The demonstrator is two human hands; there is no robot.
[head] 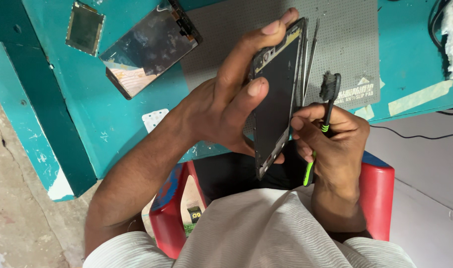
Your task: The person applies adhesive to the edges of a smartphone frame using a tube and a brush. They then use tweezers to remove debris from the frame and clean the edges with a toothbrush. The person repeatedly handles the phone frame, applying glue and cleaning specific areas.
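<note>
My left hand (226,99) grips a black phone frame (275,104) upright, fingers wrapped over its top edge and thumb pressed on its dark inner face. My right hand (335,144) holds a black and green toothbrush (328,101), its dark bristle head just right of the frame's edge. A pair of thin metal tweezers (311,52) rises beside the frame's right edge; which hand holds them I cannot tell.
A grey anti-slip mat (345,34) lies on the teal workbench (112,114). A detached phone screen (149,47) and a smaller panel (85,27) lie at the upper left. A red stool (377,193) is under me. Black cables (434,134) run at right.
</note>
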